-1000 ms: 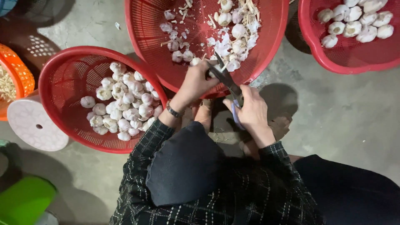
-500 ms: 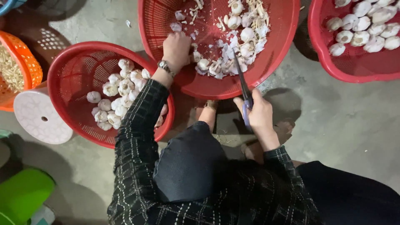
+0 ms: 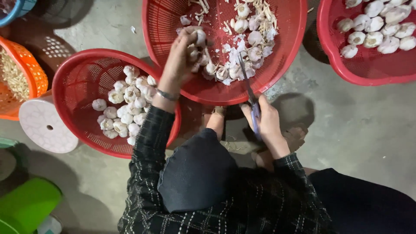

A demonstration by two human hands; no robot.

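My left hand [image 3: 178, 56] reaches into the middle red basket [image 3: 286, 56] and closes its fingers on a garlic bulb [image 3: 199, 36] among a heap of bulbs, cut stalks and loose skins. A metal bracelet sits on that wrist. My right hand [image 3: 268, 123] rests just below the basket's near rim, gripping blue-handled scissors [image 3: 250, 93] whose blades point up over the rim toward the garlic. Left of my arm, a second red basket [image 3: 73, 86] holds several trimmed white garlic bulbs [image 3: 128, 104].
A third red basket [image 3: 333, 65] with garlic stands at the upper right. An orange basket [image 3: 37, 76] with cut stalks, a white round lid [image 3: 41, 125] and a green object [image 3: 26, 203] lie at the left. The floor is grey concrete.
My left hand left the scissors' tip, passed over the basket rim and reached deeper into the middle basket, closing on a bulb. The right hand with the scissors barely moved.
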